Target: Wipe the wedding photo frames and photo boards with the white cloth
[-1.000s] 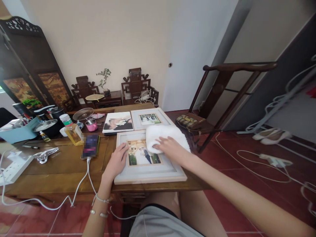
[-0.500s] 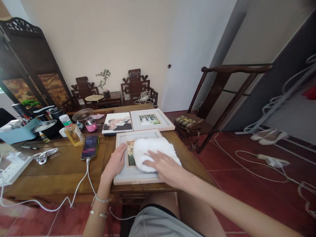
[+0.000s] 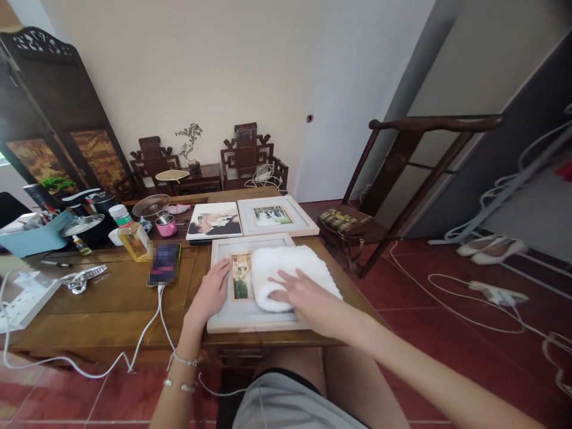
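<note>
The right hand [image 3: 308, 298], fingers apart, pressed a white towel [image 3: 292, 262] onto the nearer picture frame [image 3: 223, 319] on the table [image 3: 102, 310]; the left hand [image 3: 212, 292], fingers together, touched its left side. The bottle's [image 3: 134, 241] label [image 3: 124, 220] was illegible.

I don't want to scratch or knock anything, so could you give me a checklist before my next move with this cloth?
1. Left hand resting on the near frame's left side: ok.
2. Right hand on the white cloth, fingers spread: ok.
3. Near frame lying flat on the table: ok.
4. Photo fully uncovered: not ok; the cloth hides its right part.
5. Phone and bottle apart from the cloth: ok, both left of the frame.
6. Cloth's underside free of grit: cannot tell; hidden.
</note>
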A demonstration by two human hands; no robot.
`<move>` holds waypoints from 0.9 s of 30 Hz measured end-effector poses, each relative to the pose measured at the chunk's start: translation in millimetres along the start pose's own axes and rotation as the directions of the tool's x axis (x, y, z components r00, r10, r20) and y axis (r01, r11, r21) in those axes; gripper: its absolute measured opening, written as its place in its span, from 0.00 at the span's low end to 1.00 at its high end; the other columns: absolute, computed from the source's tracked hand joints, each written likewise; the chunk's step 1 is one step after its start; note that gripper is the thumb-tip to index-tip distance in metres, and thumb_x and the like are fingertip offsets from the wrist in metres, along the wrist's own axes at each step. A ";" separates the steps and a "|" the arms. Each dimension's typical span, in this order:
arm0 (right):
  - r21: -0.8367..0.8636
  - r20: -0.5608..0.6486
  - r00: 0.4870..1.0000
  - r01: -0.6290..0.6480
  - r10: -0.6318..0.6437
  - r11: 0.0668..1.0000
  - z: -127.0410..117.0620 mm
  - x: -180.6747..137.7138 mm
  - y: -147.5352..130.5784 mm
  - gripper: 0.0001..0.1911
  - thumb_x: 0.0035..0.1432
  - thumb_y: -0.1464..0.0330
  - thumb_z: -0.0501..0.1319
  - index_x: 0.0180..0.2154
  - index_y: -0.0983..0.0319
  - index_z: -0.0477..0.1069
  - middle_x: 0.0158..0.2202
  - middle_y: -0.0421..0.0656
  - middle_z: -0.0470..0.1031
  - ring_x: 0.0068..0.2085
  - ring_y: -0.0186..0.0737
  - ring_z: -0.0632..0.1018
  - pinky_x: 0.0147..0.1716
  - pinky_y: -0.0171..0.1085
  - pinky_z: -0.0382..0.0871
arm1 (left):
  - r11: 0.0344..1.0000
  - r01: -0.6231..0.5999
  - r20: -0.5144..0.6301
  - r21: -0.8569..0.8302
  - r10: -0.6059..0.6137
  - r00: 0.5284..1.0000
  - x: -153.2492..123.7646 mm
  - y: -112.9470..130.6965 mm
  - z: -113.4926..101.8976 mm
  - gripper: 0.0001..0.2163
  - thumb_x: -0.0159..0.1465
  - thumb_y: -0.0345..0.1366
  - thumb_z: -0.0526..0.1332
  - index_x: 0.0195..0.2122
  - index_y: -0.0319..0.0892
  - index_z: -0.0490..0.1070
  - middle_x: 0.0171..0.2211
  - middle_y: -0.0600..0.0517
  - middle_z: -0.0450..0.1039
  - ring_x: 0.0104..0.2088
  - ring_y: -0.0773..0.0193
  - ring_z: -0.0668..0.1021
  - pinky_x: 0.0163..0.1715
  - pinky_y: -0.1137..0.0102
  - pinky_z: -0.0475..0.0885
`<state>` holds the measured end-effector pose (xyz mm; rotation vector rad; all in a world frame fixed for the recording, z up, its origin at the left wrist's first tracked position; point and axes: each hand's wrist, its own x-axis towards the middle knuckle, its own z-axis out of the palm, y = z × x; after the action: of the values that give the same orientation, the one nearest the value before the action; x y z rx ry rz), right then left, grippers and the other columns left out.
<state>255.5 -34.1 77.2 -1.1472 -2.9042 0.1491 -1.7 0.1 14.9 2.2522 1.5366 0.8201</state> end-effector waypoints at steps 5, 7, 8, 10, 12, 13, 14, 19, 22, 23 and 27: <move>0.107 0.022 0.998 0.052 -0.054 0.993 -7.6 -35.7 -32.4 0.37 0.42 0.85 0.48 0.54 0.58 0.67 0.62 0.48 0.60 0.64 0.50 0.55 0.59 0.58 0.50 | 1.000 0.008 -0.009 0.005 -0.008 1.000 -0.8 2.3 -0.6 0.20 0.67 0.32 0.46 0.59 0.41 0.62 0.62 0.46 0.59 0.63 0.58 0.61 0.62 0.55 0.56; 0.125 -0.012 0.997 0.077 -0.076 0.989 -3.7 -34.8 -32.8 0.37 0.42 0.85 0.48 0.53 0.57 0.68 0.62 0.46 0.60 0.65 0.48 0.54 0.60 0.56 0.49 | 1.000 0.007 -0.010 0.006 -0.007 1.000 -0.7 2.5 -1.0 0.20 0.67 0.32 0.46 0.59 0.41 0.62 0.62 0.45 0.59 0.63 0.58 0.61 0.62 0.56 0.56; 0.127 -0.034 0.996 0.086 -0.082 0.988 -0.4 -31.3 -29.4 0.37 0.41 0.85 0.48 0.53 0.57 0.67 0.63 0.46 0.59 0.65 0.47 0.54 0.61 0.55 0.49 | 1.000 0.003 -0.009 0.005 -0.003 1.000 -0.4 2.3 -1.3 0.20 0.67 0.32 0.46 0.59 0.41 0.62 0.62 0.46 0.59 0.63 0.58 0.61 0.62 0.56 0.56; 0.111 -0.078 0.994 0.087 -0.079 0.990 7.3 -19.6 -15.7 0.37 0.41 0.85 0.47 0.53 0.57 0.68 0.63 0.45 0.59 0.65 0.45 0.55 0.61 0.54 0.48 | 1.000 -0.008 -0.002 0.000 0.008 1.000 0.2 1.4 -1.7 0.20 0.67 0.33 0.47 0.59 0.42 0.62 0.62 0.46 0.59 0.63 0.59 0.61 0.62 0.57 0.57; 0.066 -0.122 0.991 0.064 -0.055 0.996 13.9 -3.6 4.5 0.37 0.41 0.85 0.48 0.53 0.59 0.67 0.63 0.46 0.59 0.65 0.45 0.55 0.61 0.55 0.46 | 1.000 -0.018 0.005 -0.009 0.018 1.000 0.8 0.6 -2.4 0.20 0.67 0.33 0.47 0.59 0.42 0.62 0.62 0.46 0.60 0.63 0.59 0.61 0.62 0.58 0.57; 0.035 -0.147 0.988 0.043 -0.038 0.998 16.0 5.4 15.5 0.37 0.41 0.85 0.48 0.53 0.60 0.67 0.63 0.47 0.59 0.65 0.46 0.54 0.61 0.55 0.45 | 1.000 -0.022 0.007 -0.012 0.022 1.000 1.0 0.5 -2.8 0.20 0.67 0.33 0.47 0.59 0.41 0.62 0.61 0.47 0.60 0.63 0.59 0.61 0.62 0.58 0.57; 0.002 -0.174 0.985 0.019 -0.018 1.000 17.2 14.5 26.3 0.37 0.41 0.85 0.48 0.54 0.61 0.66 0.63 0.48 0.59 0.65 0.47 0.54 0.61 0.56 0.44 | 1.000 -0.026 0.007 -0.014 0.026 1.000 1.1 0.6 -3.3 0.20 0.67 0.33 0.46 0.59 0.41 0.62 0.61 0.47 0.60 0.63 0.59 0.61 0.62 0.58 0.57; -0.101 -0.268 0.960 -0.116 0.085 0.988 17.0 52.7 58.7 0.36 0.43 0.86 0.48 0.55 0.65 0.65 0.61 0.51 0.61 0.65 0.52 0.53 0.59 0.60 0.43 | 0.999 -0.029 0.006 -0.015 0.029 1.000 0.9 3.0 -4.8 0.19 0.67 0.33 0.46 0.58 0.40 0.63 0.61 0.46 0.61 0.63 0.60 0.61 0.62 0.59 0.56; -0.108 -0.244 0.968 -0.086 0.058 0.990 17.8 56.3 54.0 0.34 0.43 0.86 0.49 0.53 0.64 0.67 0.61 0.50 0.61 0.64 0.53 0.54 0.59 0.60 0.44 | 1.000 -0.022 -0.004 -0.019 0.022 1.000 0.9 3.4 -4.3 0.19 0.67 0.32 0.47 0.58 0.40 0.63 0.61 0.46 0.61 0.63 0.60 0.62 0.62 0.59 0.57; -0.099 -0.224 0.973 -0.068 0.044 0.993 17.6 52.8 48.8 0.34 0.44 0.86 0.49 0.53 0.63 0.68 0.62 0.49 0.61 0.64 0.53 0.54 0.59 0.60 0.44 | 1.000 -0.019 -0.006 -0.020 0.019 1.000 0.9 3.4 -4.1 0.19 0.67 0.32 0.47 0.58 0.40 0.63 0.61 0.46 0.61 0.62 0.60 0.62 0.62 0.58 0.57; -0.012 -0.100 0.995 -0.026 0.025 1.000 6.3 18.6 16.4 0.35 0.43 0.85 0.49 0.53 0.61 0.69 0.60 0.51 0.63 0.63 0.52 0.57 0.58 0.60 0.47 | 1.000 -0.014 -0.003 -0.016 0.014 1.000 1.1 4.0 -3.7 0.19 0.67 0.32 0.47 0.58 0.41 0.64 0.61 0.46 0.61 0.63 0.59 0.62 0.62 0.57 0.57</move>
<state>252.8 -10.0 69.0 -1.1584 -2.8089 0.0710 -0.6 -0.8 20.3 2.2545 1.5118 0.8369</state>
